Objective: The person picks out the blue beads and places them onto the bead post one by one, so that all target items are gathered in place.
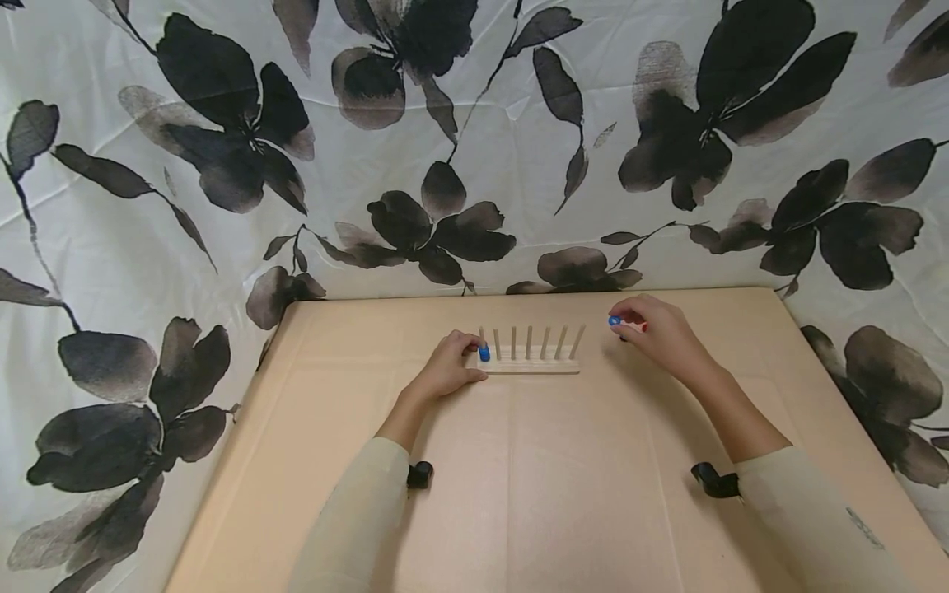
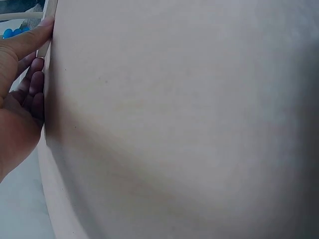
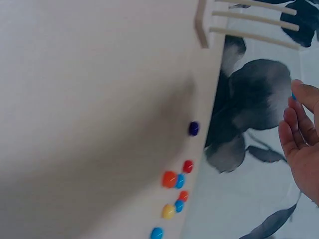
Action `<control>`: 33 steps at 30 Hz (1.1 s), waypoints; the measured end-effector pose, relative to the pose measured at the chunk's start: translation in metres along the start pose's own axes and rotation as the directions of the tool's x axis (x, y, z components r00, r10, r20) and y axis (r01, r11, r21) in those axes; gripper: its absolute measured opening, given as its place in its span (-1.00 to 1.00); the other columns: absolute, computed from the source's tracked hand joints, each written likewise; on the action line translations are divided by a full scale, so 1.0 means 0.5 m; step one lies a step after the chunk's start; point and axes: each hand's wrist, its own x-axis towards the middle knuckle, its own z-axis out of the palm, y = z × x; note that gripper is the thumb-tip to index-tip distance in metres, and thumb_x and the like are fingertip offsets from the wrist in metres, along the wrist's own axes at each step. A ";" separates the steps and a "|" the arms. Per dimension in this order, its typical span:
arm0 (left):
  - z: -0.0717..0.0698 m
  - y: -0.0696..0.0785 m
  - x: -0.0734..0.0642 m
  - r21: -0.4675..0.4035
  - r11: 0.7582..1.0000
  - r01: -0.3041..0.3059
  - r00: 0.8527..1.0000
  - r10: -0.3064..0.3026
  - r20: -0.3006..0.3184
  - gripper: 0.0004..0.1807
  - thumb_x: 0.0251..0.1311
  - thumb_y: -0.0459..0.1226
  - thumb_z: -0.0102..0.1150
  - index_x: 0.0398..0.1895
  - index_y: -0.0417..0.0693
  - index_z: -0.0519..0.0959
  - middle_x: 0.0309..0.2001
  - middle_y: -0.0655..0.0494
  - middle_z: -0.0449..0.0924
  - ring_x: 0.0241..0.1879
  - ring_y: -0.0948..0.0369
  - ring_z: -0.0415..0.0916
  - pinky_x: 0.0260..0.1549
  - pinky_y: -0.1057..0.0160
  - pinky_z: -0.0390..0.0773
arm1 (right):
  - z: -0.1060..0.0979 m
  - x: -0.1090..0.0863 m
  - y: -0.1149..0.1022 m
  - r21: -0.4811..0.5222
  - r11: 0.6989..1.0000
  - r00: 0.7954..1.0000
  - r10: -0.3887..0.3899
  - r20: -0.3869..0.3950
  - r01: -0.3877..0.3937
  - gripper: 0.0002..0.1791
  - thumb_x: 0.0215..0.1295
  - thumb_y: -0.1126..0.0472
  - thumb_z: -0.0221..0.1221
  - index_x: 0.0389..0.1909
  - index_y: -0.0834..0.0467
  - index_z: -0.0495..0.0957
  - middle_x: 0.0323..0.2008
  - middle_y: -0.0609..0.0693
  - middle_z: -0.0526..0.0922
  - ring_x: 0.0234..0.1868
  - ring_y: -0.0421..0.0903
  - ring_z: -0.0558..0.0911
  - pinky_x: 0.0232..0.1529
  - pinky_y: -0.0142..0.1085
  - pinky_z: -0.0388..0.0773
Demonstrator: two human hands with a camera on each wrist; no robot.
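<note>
A small wooden rack [image 1: 530,368] with a row of several upright pegs stands near the far side of the table. Blue beads [image 1: 484,354] sit low on its leftmost peg. My left hand [image 1: 449,364] grips the rack's left end; the left wrist view has the thumb lying on the base and the other fingers curled beside it. Raised to the right of the rack, my right hand [image 1: 662,332] pinches a blue bead [image 1: 614,320] between thumb and fingertips. Only a sliver of that bead shows in the right wrist view.
Loose beads lie along the table's far edge below the right hand: a purple bead [image 3: 193,128], an orange bead [image 3: 169,179], a yellow bead [image 3: 168,211] and several red and blue ones. Behind the tan tabletop [image 1: 578,478] hangs a white flowered cloth [image 1: 511,156].
</note>
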 end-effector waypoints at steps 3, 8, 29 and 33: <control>0.001 0.000 0.000 -0.003 1.000 -0.001 1.000 0.001 -0.005 -0.37 0.10 -0.24 0.57 0.24 -0.17 0.55 0.08 -0.03 0.50 0.11 0.04 0.42 0.21 0.06 0.46 | -0.005 0.016 -0.022 0.018 1.000 1.000 -0.021 -0.004 0.021 -0.83 0.35 0.27 0.35 -0.08 0.17 0.69 -0.16 0.12 0.71 -0.09 0.09 0.66 -0.04 0.03 0.59; 0.002 0.002 -0.001 -0.029 1.000 0.004 1.000 -0.004 -0.021 -0.39 0.09 -0.25 0.57 0.22 -0.15 0.56 0.09 -0.03 0.50 0.12 0.03 0.43 0.23 0.06 0.46 | -0.011 0.042 -0.058 0.033 0.997 0.998 -0.066 -0.026 0.067 -0.84 0.37 0.25 0.35 -0.08 0.16 0.68 -0.16 0.09 0.69 -0.10 0.07 0.67 -0.01 0.05 0.62; 0.011 -0.006 -0.004 -0.052 0.999 -0.007 0.998 0.004 -0.065 -0.40 0.05 -0.30 0.58 0.19 -0.20 0.57 0.07 -0.05 0.50 0.10 0.02 0.44 0.20 0.09 0.47 | 0.032 0.118 -0.186 0.110 0.974 0.979 -0.203 0.035 0.198 -0.80 0.32 0.25 0.39 -0.08 0.18 0.70 -0.19 0.04 0.71 -0.14 -0.04 0.66 -0.05 -0.11 0.66; 0.010 -0.006 -0.003 -0.061 0.998 0.001 0.998 -0.005 -0.060 -0.39 0.06 -0.27 0.59 0.20 -0.18 0.57 0.09 -0.05 0.51 0.12 0.02 0.43 0.23 0.07 0.45 | 0.052 0.127 -0.206 0.118 0.973 0.976 -0.208 0.072 0.199 -0.81 0.34 0.22 0.38 -0.08 0.16 0.70 -0.19 0.02 0.71 -0.13 -0.05 0.66 -0.01 -0.12 0.67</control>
